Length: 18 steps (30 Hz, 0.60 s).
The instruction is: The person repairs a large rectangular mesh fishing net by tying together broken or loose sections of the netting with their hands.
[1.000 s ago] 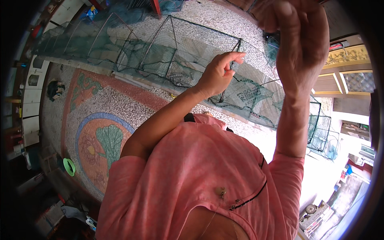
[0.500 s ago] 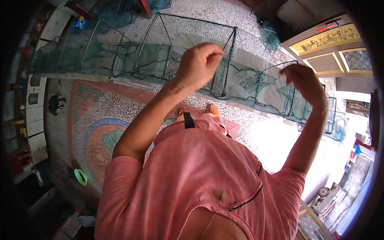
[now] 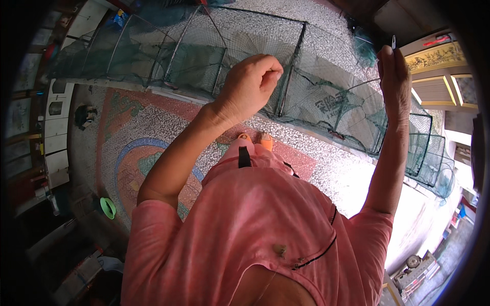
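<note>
A long folding net trap [image 3: 255, 43], made of green mesh over dark rectangular frames, stretches across the view in front of me. My left hand [image 3: 250, 84] is over its middle section, fingers curled into a pinch; whatever is between them is too small or hidden to make out. Higher and to the right, my right hand [image 3: 395, 76] is closed around a slim tool [image 3: 393, 42]. Only the tool's narrow, shiny tip shows above the fingers, so its kind is unclear. A pale panel with dark print [image 3: 329, 104] shows through the mesh between my hands.
Under the trap runs a pale, bench-like surface [image 3: 176, 96]. The patterned stone floor [image 3: 148, 122] lies before my feet. A yellow-panelled cabinet [image 3: 434, 58] stands at the far right, white cupboards [image 3: 55, 130] at the left. A green round object [image 3: 108, 208] sits at lower left.
My right hand has risen and turned upward, bringing the tool's tip into view. My left hand keeps its pinch in nearly the same place. The whole view has shifted slightly.
</note>
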Available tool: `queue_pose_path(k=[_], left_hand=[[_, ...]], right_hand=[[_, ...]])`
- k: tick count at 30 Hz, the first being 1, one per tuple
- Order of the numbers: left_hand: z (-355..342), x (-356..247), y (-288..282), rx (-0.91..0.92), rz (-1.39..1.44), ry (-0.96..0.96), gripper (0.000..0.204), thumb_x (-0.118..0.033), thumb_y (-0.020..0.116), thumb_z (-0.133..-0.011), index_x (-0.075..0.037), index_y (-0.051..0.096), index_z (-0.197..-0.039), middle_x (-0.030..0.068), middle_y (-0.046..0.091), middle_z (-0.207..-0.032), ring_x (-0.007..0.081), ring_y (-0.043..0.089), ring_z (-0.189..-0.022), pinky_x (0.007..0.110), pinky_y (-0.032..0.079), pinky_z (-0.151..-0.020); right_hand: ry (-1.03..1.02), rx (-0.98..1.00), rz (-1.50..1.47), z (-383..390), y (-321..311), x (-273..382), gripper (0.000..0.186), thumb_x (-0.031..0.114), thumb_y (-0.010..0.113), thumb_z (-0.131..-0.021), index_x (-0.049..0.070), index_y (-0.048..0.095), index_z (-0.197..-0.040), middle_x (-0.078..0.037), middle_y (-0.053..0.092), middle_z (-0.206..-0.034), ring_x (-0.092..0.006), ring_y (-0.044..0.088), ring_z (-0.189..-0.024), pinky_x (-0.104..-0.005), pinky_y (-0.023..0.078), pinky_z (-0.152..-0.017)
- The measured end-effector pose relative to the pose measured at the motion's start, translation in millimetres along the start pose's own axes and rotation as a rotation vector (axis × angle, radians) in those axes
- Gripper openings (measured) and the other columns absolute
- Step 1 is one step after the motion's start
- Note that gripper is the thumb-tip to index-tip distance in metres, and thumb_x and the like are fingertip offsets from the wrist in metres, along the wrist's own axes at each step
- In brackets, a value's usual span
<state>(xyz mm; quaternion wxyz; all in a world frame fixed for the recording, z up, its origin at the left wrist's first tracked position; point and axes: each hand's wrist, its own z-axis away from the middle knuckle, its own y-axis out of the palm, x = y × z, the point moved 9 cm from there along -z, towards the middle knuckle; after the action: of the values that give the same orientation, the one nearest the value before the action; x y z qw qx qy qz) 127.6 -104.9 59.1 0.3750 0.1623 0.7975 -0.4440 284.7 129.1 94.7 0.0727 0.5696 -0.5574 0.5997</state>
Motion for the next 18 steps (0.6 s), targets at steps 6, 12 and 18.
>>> queue_pose_path(k=[6, 12, 18], left_hand=[[21, 21, 29, 0.328, 0.009, -0.292, 0.027, -0.003, 0.063, -0.083, -0.002, 0.05, -0.107, 0.0071, 0.061, -0.08, 0.0149, 0.059, -0.074, 0.029, 0.048, -0.067], [18, 44, 49, 0.489, 0.034, -0.304, 0.027, -0.001, 0.061, -0.082, -0.002, 0.048, -0.106, 0.007, 0.06, -0.085, 0.0145, 0.057, -0.078, 0.03, 0.048, -0.071], [13, 34, 32, 0.24, -0.075, -0.23, 0.018, -0.011, 0.062, -0.083, 0.001, 0.052, -0.092, 0.0107, 0.06, -0.074, 0.0223, 0.064, -0.071, 0.033, 0.05, -0.065]], right_hand=[[-0.185, 0.174, -0.085, 24, 31, 32, 0.018, 0.019, 0.055, -0.093, 0.007, 0.065, -0.102, -0.002, 0.064, -0.08, -0.0076, 0.056, -0.068, -0.0229, 0.046, -0.063], [-0.145, 0.44, 0.016, 46, 111, 60, 0.03, 0.027, 0.068, -0.08, 0.002, 0.06, -0.095, -0.015, 0.066, -0.081, -0.0292, 0.066, -0.076, -0.0351, 0.051, -0.069], [-0.204, 0.554, 0.011, 42, 150, 57, 0.03, 0.027, 0.067, -0.076, 0.002, 0.06, -0.089, -0.016, 0.066, -0.081, -0.0306, 0.065, -0.076, -0.0364, 0.051, -0.07]])
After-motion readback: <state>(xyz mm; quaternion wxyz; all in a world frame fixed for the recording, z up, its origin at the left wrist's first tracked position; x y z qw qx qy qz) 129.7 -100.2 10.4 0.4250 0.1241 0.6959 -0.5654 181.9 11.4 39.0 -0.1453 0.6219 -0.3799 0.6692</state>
